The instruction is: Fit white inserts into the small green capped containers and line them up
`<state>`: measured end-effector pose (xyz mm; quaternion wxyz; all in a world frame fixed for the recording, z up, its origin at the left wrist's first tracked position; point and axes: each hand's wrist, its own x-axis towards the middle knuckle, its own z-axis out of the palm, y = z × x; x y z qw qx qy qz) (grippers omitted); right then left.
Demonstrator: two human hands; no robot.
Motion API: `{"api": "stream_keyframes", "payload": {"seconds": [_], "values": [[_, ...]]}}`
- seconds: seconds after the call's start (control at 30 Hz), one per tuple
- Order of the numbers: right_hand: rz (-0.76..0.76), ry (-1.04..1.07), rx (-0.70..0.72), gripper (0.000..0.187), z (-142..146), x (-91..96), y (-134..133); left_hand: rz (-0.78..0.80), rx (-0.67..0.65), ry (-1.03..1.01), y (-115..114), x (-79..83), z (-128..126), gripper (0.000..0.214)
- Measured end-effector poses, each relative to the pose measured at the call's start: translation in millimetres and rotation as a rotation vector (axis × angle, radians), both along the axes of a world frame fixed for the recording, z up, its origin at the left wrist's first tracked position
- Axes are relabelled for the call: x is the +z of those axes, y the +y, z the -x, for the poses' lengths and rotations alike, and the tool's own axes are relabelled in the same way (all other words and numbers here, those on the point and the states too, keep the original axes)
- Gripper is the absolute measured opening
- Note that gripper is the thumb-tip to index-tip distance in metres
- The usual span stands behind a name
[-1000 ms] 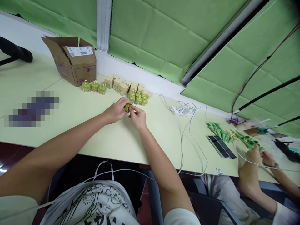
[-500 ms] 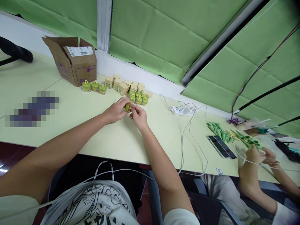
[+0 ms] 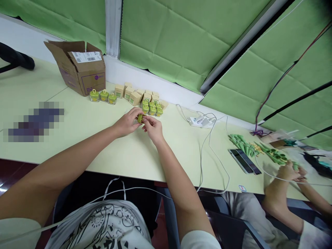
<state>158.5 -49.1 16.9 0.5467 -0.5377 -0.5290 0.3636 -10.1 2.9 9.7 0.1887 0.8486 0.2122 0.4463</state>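
Both my hands meet over the pale table (image 3: 121,155), close to its middle. My left hand (image 3: 126,122) and my right hand (image 3: 153,129) pinch a small olive-green cylindrical piece (image 3: 140,118) between their fingers, which hide most of it. Just beyond my fingertips stands a cluster of small green jars with loop tops (image 3: 152,110). Further left, several similar jars (image 3: 104,95) stand in a row. Small tan cardboard boxes (image 3: 135,98) line up behind the cluster.
An open cardboard carton (image 3: 83,71) stands at the far left. To the right lie a charger with white cables (image 3: 201,121), a phone (image 3: 243,161) and green plastic parts (image 3: 273,155). A co-worker's hands (image 3: 287,172) work at the right edge. Green cloth covers the wall.
My hands still hold the green piece, with only a slight shift of the fingers. The view has tilted a little, and the co-worker's hands have moved closer together among the green parts.
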Motion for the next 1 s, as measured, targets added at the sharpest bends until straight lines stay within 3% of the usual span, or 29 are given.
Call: {"api": "stream_keyframes", "payload": {"seconds": [0.47, 0.77, 1.0], "values": [[-0.037, -0.033, -0.031, 0.032, -3, -11.6, 6, -0.024, 0.011, 0.039, -3, 4.0, 1, 0.038], [-0.049, 0.019, -0.043, 0.031, -1, -7.7, 4, -0.053, 0.01, 0.017, -3, 4.9, 0, 0.038], [0.022, 0.06, -0.136, 0.033, -3, -3.9, 2, -0.041, 0.014, -0.01, -6, 7.1, -1, 0.034]]}}
